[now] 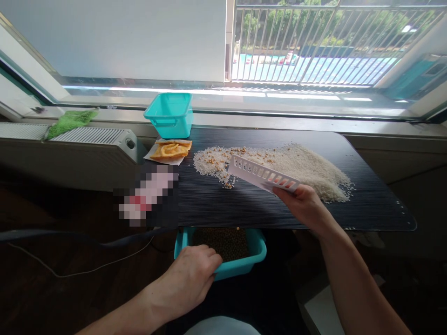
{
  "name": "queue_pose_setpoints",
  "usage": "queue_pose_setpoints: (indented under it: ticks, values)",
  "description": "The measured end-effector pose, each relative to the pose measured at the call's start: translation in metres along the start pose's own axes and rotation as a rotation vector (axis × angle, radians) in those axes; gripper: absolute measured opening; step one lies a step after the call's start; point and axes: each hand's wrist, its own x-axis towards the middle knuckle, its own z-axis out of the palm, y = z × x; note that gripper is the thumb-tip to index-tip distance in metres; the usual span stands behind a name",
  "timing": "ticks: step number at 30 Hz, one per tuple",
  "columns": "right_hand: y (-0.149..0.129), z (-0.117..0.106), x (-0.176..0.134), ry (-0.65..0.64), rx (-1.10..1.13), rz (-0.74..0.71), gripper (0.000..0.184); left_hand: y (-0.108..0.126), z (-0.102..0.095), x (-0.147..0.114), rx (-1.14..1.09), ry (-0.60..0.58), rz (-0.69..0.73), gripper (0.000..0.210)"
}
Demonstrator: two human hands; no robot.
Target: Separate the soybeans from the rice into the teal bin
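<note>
My right hand (303,201) is closed round one end of a white slotted plastic strip (258,176), tilted over the table. Beyond and under its far edge lies a wide heap of white grains that look like rice (307,172). Orange-yellow peas or similar kernels (216,160) are scattered through the heap's left part. Below the table's front edge is a turquoise plastic tub (240,269) holding many small dark brownish grains or pulses (223,244). My left hand (199,267) grips this tub's near rim, fingers curled over it.
A second turquoise tub (169,123) stands at the back left of the dark table (216,209). Before it lies a folded orange cloth (171,150) on white paper. Left are a radiator (101,137), a green cloth (71,123) and a pixelated patch. A window sill runs behind.
</note>
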Motion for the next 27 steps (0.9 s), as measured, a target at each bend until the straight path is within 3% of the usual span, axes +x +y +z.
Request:
queue_pose_setpoints:
  ticks: [11, 17, 22, 27]
  values:
    - [-0.007, -0.005, -0.001, -0.080, -0.004, -0.003, 0.033, -0.001, 0.000, 0.000, -0.010, 0.004, 0.001, 0.014]
    - [-0.006, 0.003, 0.014, -0.112, -0.061, -0.032, 0.038, -0.001, -0.001, 0.001, -0.008, 0.000, -0.005, 0.016]
    - [-0.009, -0.003, 0.007, -0.180, -0.043, -0.036, 0.033, -0.001, 0.000, 0.001, -0.008, -0.001, -0.008, 0.016]
    - [-0.012, -0.013, -0.005, -0.128, -0.002, 0.029, 0.035, -0.002, 0.000, 0.001, -0.002, 0.009, 0.009, 0.015]
